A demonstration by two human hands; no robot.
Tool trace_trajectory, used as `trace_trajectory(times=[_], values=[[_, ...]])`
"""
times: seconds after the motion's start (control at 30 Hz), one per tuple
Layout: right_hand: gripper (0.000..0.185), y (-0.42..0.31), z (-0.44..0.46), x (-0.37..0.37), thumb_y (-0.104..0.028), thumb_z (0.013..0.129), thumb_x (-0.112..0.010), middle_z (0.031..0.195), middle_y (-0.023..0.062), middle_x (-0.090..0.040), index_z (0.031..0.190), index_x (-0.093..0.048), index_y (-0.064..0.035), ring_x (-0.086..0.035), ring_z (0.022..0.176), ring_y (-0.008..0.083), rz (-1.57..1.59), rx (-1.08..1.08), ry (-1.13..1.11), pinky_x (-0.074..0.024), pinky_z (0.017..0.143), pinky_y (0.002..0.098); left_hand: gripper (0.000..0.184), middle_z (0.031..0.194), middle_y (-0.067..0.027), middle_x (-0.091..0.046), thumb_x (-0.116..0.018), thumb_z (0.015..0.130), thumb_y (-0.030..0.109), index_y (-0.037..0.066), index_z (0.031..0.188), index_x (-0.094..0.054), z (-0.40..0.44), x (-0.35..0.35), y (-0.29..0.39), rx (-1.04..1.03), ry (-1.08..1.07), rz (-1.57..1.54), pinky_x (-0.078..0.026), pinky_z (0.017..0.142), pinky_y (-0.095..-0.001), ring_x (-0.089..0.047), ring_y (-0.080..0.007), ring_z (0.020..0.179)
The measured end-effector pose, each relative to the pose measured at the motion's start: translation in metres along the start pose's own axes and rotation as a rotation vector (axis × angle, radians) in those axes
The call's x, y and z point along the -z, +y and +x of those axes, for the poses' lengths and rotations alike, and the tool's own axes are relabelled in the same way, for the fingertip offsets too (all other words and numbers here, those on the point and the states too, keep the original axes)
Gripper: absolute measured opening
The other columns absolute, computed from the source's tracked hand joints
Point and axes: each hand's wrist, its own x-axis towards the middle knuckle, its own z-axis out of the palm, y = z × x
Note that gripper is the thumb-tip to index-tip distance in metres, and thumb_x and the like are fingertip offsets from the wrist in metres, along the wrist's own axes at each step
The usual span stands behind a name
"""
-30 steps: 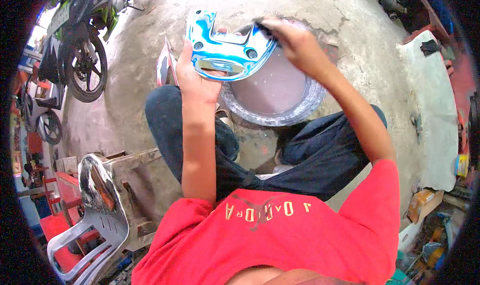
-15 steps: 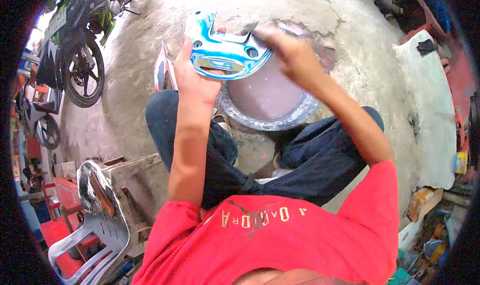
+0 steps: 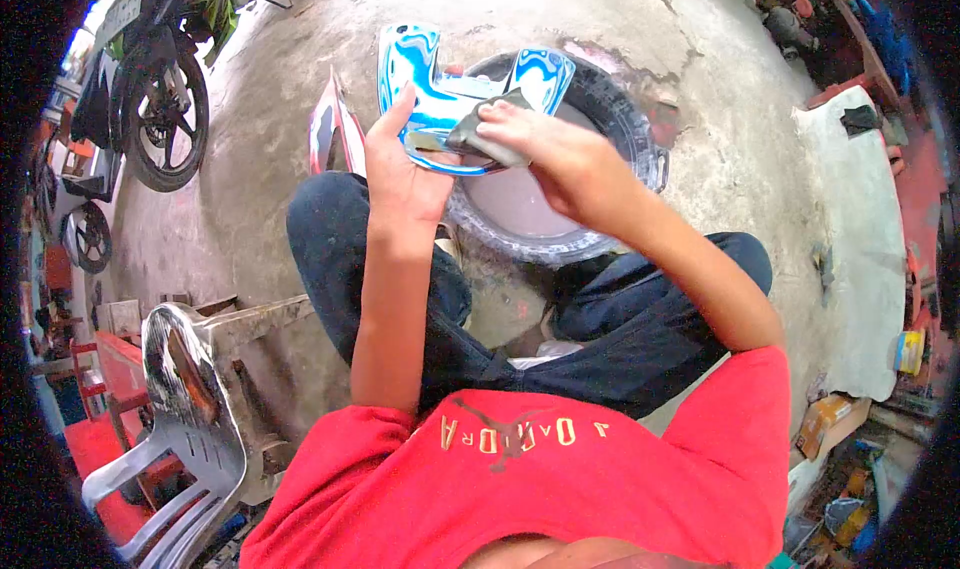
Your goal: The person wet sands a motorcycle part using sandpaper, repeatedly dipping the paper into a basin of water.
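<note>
A glossy blue, white and silver U-shaped panel (image 3: 420, 99) is held up over the floor, its two arms pointing away from me. My left hand (image 3: 405, 174) grips it from the near left side, thumb on its face. Pressed on the panel's lower right part is a dark grey sheet or cloth (image 3: 485, 134), pinched in my right hand (image 3: 560, 159). Beneath the panel and to its right sits a round black basin (image 3: 635, 119) of cloudy greyish water (image 3: 510, 204).
Another red and white panel (image 3: 338, 134) stands on the floor left of my hands. A motorcycle wheel (image 3: 168, 119) is at the upper left, a grey plastic chair (image 3: 215, 439) at the lower left. A pale slab (image 3: 860, 239) lies at the right.
My right hand has moved down and left from the panel's right arm to its lower right face, with the grey sheet now showing. The panel stays in my left hand.
</note>
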Motion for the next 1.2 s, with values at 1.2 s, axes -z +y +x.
trace_trajectory(times=[1.2], values=[[0.039,0.054,-0.002,0.001,0.003,0.088,-0.054,0.123,0.0192,-0.066,0.127,-0.061,-0.0035,-0.065,0.114,0.0343,-0.079,-0.055,-0.02,-0.0516,0.098,0.0392,0.046,0.129,-0.0291,-0.056,-0.044,0.101,0.021,-0.005,0.139,-0.041,-0.001,0.012,-0.011,0.058,0.023,-0.185,-0.043,0.106,-0.0587,-0.055,-0.0446,0.122]])
